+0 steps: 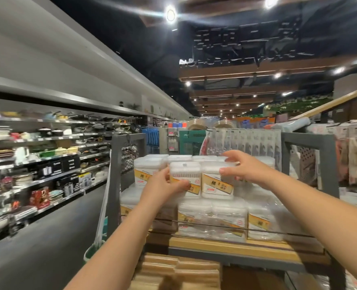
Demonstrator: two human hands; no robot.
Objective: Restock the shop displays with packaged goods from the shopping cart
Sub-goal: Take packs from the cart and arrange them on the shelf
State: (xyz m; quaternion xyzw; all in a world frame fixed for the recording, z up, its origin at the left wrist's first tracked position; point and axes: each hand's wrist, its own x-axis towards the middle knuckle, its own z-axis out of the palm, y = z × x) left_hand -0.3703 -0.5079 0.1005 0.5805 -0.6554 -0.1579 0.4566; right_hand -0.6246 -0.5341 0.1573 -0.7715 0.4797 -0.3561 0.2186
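Clear plastic cotton-swab boxes with orange and white labels stand stacked in two layers on a wooden display shelf [225, 246]. My left hand [165, 186] grips the left side of one front top-layer box [186, 176], thumb across its label. My right hand [243, 167] holds the top edge of the neighbouring box [216, 184], fingers curled over its lid. The lower layer of boxes [213, 218] sits behind a thin wire rail. No shopping cart shows in view.
A grey metal frame [328, 162] borders the display. Hanging packets [248, 141] line its back and right side. Kitchenware shelves [47, 160] run along the left of a dark aisle floor [54, 237]. Stacked wooden items [179, 271] lie below the shelf.
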